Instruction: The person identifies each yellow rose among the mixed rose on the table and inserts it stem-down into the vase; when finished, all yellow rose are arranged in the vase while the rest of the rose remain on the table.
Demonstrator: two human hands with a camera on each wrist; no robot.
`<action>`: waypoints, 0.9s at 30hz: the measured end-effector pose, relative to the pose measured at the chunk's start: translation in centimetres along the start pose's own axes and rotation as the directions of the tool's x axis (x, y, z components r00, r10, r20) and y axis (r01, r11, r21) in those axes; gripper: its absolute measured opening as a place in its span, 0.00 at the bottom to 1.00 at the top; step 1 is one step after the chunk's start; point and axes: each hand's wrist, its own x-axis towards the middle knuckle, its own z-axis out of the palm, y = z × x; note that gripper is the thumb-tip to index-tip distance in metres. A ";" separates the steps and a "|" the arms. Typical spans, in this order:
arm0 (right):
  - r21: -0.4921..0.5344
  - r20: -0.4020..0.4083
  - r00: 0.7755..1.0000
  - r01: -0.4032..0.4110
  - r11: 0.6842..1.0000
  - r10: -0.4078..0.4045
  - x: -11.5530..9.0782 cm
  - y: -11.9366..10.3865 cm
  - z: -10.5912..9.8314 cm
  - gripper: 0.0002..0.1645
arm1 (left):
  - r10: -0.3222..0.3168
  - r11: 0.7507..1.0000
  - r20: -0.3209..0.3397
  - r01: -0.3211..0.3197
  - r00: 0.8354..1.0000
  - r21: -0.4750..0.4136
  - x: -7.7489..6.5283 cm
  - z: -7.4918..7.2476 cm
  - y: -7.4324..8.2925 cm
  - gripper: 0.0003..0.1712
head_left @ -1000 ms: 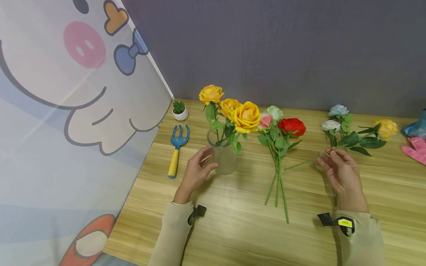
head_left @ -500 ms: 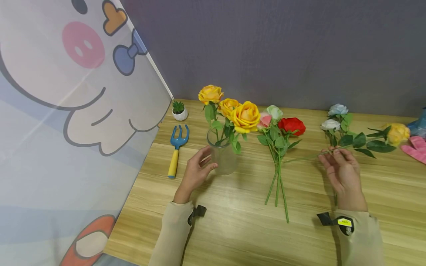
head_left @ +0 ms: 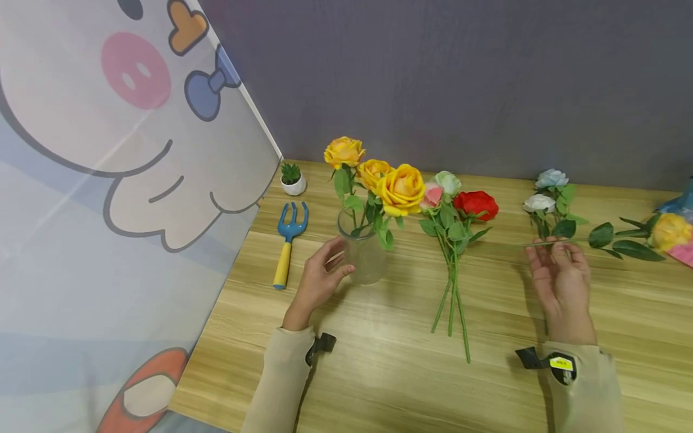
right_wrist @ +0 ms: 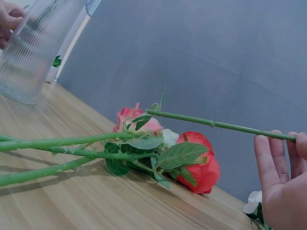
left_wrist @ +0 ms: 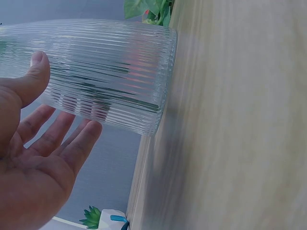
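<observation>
My left hand [head_left: 319,279] holds a ribbed clear glass vase [head_left: 368,264] upright on the table. In the left wrist view the thumb lies on one side of the glass [left_wrist: 120,72] and the fingers on the other. Several yellow roses [head_left: 400,189] stand in it. Farther right, my right hand [head_left: 565,288] pinches the green stem [right_wrist: 213,123] of another yellow rose [head_left: 670,231] between thumb and fingers. This rose lies sideways in the air, bloom to the right. Between the hands, a red flower [head_left: 475,205], a pink one [head_left: 432,196] and a pale green one [head_left: 447,183] lie with crossed stems.
A blue hand fork [head_left: 292,228] with a yellow handle lies left of the vase, near a small potted succulent [head_left: 292,180]. White [head_left: 539,203] and pale blue [head_left: 552,178] flowers lie behind my right hand. Something pink [head_left: 683,254] sits at the right edge. A dark wall backs the table.
The yellow rose in my right hand has shifted right, its stem end now closer to my fingers. My right hand has barely moved; my left hand and the vase stay put.
</observation>
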 end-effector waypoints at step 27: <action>0.117 -0.033 0.994 0.109 0.987 -0.106 -0.3 1.0 1.7 0.02 | 0.015 1.000 -0.001 -0.015 1.000 0.004 0.1 0.0 -0.2 0.36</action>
